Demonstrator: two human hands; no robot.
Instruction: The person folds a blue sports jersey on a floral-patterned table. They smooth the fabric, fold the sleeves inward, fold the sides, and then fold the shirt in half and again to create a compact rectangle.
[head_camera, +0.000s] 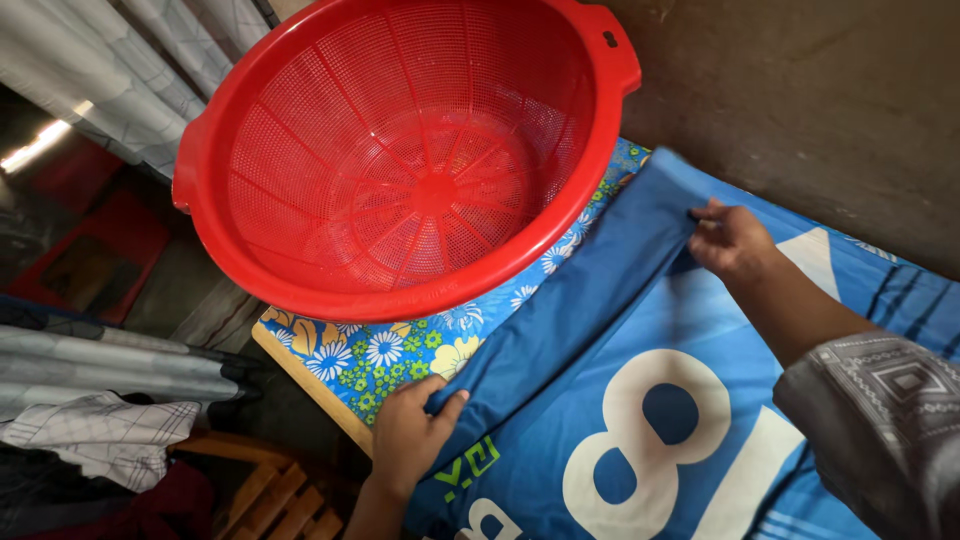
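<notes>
A blue jersey (690, 400) with large white printed figures and a small green mark near its lower edge lies spread across the counter (300, 375), covering most of the right and lower part of the view. One long side strip of it is turned over onto the body of the garment, making a darker blue band that runs from lower centre up toward the wall; it seems held that way so the fold keeps a straight edge.

A big round red plastic basket (400, 150) with a mesh of fine holes and a flat rim with handle slots stands tilted at the far end of the counter, its open side facing the camera and nothing inside it. It touches or nearly touches the top of the folded band, set clear of the area where the cloth is laid out.

The counter carries a flowered covering (380, 360) in blue, green, white and yellow, showing only between basket and jersey.

The right hand (735, 240), from a grey patterned sleeve (880, 420), pinches the upper end of the folded band, fingers closed on the cloth. The left hand (410, 435) grips the lower end of the same band at the counter's edge, thumb on top.

Left of the counter hang pale striped cloths (120, 70), with a checked one (105, 430) lower down.
</notes>
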